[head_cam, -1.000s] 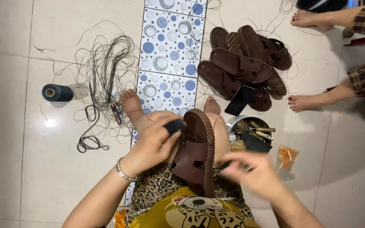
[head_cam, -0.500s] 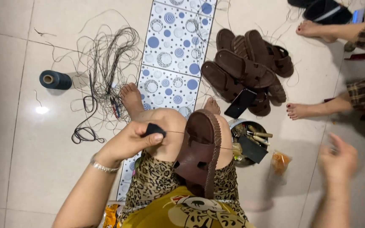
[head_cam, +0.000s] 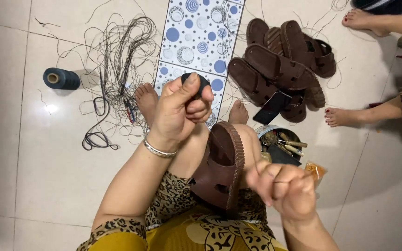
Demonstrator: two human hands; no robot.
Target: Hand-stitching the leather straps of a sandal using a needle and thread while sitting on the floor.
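So I'm sitting on the tiled floor [head_cam: 47, 186] with a brown sandal [head_cam: 219, 172] resting on its edge across my lap, between my knees, sole side facing right. My left hand [head_cam: 180, 111] is raised over my left knee and clenched around a small dark round handle [head_cam: 196, 82], which pokes out at the top of my fist; I can't tell what's on the other end of it. My right hand [head_cam: 287, 188] is down near me, just right of the sandal, fingers curled in and pinching what looks like a thin thread [head_cam: 252, 153], though it's a bit blurry so I can't be sure how it runs.

Around me: a pile of brown sandals [head_cam: 282, 69] lies further out on the right, with a black phone [head_cam: 271, 107] leaning against it. Just beside my right knee there's a round tin of tools [head_cam: 282, 142]. On the left, a big tangle of dark thread [head_cam: 122, 56] lies spread over the floor, and further left a dark blue spool [head_cam: 61, 79] lies on its side. A strip of spotted blue and white tile [head_cam: 201, 37] runs out past my feet. Someone else's bare feet [head_cam: 345, 116] show at the far right.
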